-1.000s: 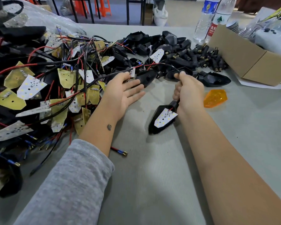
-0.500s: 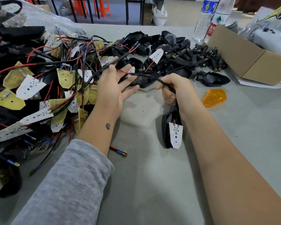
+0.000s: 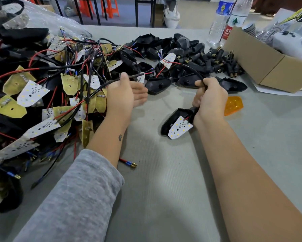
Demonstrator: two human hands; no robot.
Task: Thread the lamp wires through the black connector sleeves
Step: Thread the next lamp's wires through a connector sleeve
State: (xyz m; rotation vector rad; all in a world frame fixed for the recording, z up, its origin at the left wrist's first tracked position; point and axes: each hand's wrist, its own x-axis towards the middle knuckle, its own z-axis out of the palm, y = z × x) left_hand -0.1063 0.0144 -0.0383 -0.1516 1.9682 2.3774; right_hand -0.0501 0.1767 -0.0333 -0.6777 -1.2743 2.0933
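On the grey desk [image 3: 164,180], both hands work one black wire.
Right hand [image 3: 210,100], fingers curled, grips the black lamp housing [image 3: 174,117] by its stem, white LED board [image 3: 180,127] showing; the black wire [image 3: 190,68] arcs from this fist to the left hand [image 3: 124,95], fingers loosely straight, wire crossing its thumb beside the wire pile [image 3: 47,95].

Grey counter [image 3: 164,198] is covered left by wired LED boards [image 3: 42,95], far by black housings [image 3: 173,49], right by a cardboard box [image 3: 269,67].

Bare table [image 3: 164,198] near; wire pile [image 3: 50,88] left, possibly housings [image 3: 173,49] beyond.
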